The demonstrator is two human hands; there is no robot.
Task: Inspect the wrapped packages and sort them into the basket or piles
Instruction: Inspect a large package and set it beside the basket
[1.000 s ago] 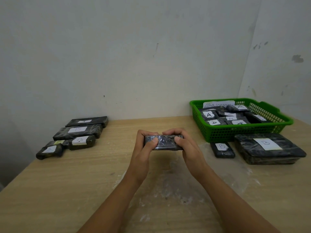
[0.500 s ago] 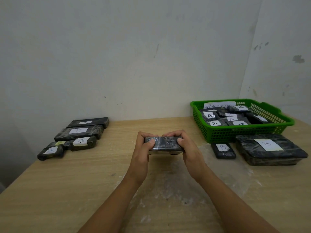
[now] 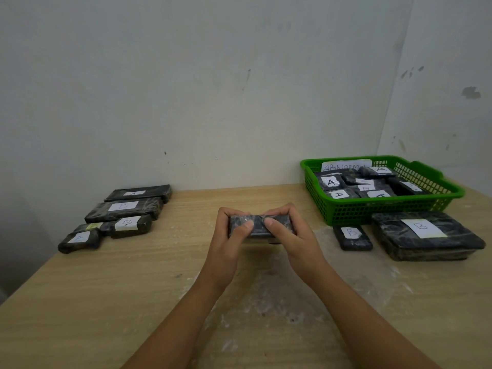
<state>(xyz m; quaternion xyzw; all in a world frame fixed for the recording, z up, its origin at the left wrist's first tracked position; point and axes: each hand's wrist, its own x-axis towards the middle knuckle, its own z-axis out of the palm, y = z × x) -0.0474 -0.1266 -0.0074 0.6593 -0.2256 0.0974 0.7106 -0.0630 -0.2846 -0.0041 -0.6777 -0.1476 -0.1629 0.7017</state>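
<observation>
A small black package (image 3: 259, 227) wrapped in clear film is held just above the middle of the wooden table (image 3: 133, 283). My left hand (image 3: 229, 243) grips its left end and my right hand (image 3: 292, 241) grips its right end, thumbs pressed on its near face. No label shows on it. A green basket (image 3: 346, 210) at the back right holds several black packages with white labels, most marked A. In front of it lie a small package marked B (image 3: 352, 237) and a large one marked B (image 3: 426, 235).
A pile of several labelled black packages (image 3: 125, 211) lies at the far left by the wall. A white paper sign (image 3: 346, 165) stands in the basket's back. White dusty smears cover the table under my forearms. Walls close the back and right sides.
Both hands have lowered the package slightly and tilted it, and my thumbs have shifted over its near face. Everything else on the table is as before.
</observation>
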